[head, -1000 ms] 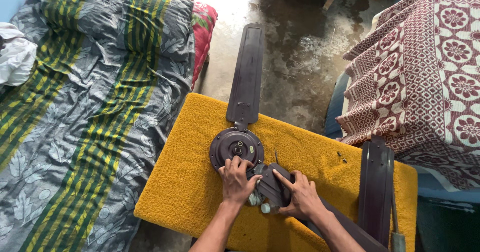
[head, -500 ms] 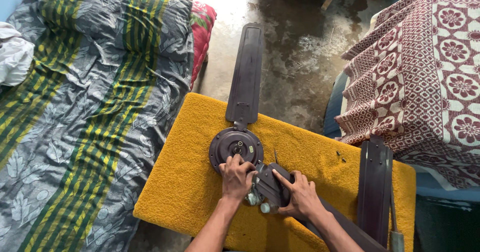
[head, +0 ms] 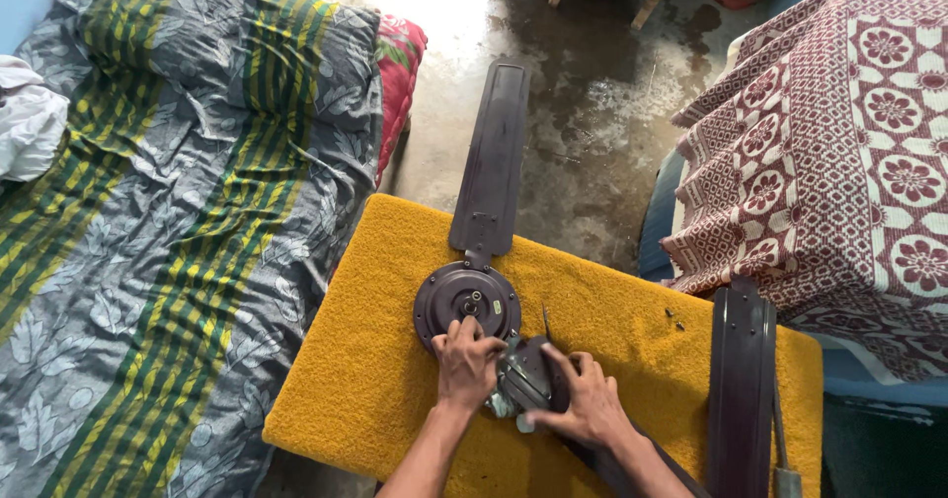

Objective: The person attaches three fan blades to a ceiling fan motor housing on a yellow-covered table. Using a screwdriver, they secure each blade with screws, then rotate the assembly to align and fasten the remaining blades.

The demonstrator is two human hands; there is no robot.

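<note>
Head view looks straight down on a bench (head: 375, 380) covered in a thick yellow cloth, where a dark ceiling fan lies part dismantled. The round fan motor (head: 467, 304) sits near the middle of the bench, with one fan blade (head: 491, 162) attached at its far edge and reaching out over the wet concrete floor (head: 583, 133).

The left hand (head: 466, 362) is curled over the near rim of the motor, fingers closed on its edge and pressing it down. The right hand (head: 585, 406) is wrapped around the root of a second blade (head: 533, 375), which meets the motor at its near right side and runs back under the forearm toward the lower edge of the frame. Whether this blade is fastened or loose at the joint cannot be made out.

A narrow dark screwdriver (head: 545, 322) lies on the cloth just beside the right hand, and small screws (head: 673, 316) lie further right. Loose blades (head: 743, 389) are stacked along the right edge of the bench. A striped blanket (head: 178, 222) fills the left side, a patterned red cloth (head: 839, 143) the right.

As a judgement, the work in hand is the joint between blade bracket and motor; the next move seems to call for steady alignment there while one hand frees itself for the tool.
</note>
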